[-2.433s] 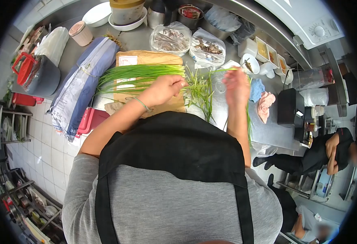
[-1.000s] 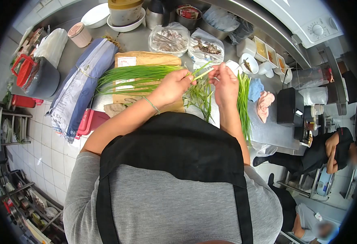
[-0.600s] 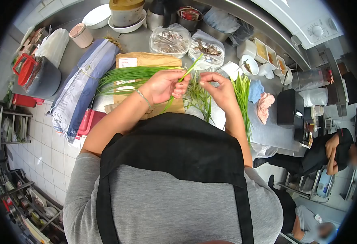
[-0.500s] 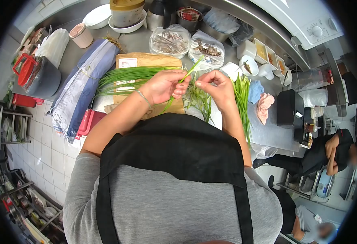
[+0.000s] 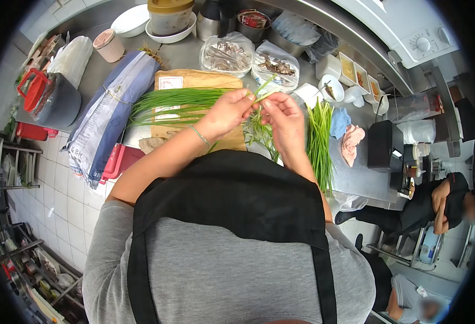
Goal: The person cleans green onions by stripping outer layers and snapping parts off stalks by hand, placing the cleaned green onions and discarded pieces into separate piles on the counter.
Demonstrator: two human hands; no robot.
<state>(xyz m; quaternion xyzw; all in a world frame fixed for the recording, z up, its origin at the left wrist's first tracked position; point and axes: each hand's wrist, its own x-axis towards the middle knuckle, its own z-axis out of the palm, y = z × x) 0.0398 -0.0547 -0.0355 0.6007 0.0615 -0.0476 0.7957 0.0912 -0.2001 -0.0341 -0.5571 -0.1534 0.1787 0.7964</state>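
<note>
Over the steel counter, my left hand [image 5: 229,110] pinches a few green chives [image 5: 263,96]. My right hand [image 5: 285,114] meets it from the other side, thumb and fingers closed on the pale end of the same chives. Left of my hands a long bunch of chives [image 5: 181,101] lies across a brown paper bag [image 5: 199,79]. Below and between my hands is a loose heap of limp green scraps [image 5: 260,132]. A second chive bunch [image 5: 319,143] lies lengthwise beside my right forearm.
A wrapped long bundle [image 5: 113,108] lies at left, near a red-handled jug [image 5: 59,102]. Two plastic bags [image 5: 226,55] sit behind my hands. A blue cloth [image 5: 339,123] and pink cloth [image 5: 352,144] lie at right. Another person [image 5: 426,208] stands at far right.
My right hand has moved left and now grips the chives at my left hand's fingertips. The held chives have turned from steeply slanted to flatter.
</note>
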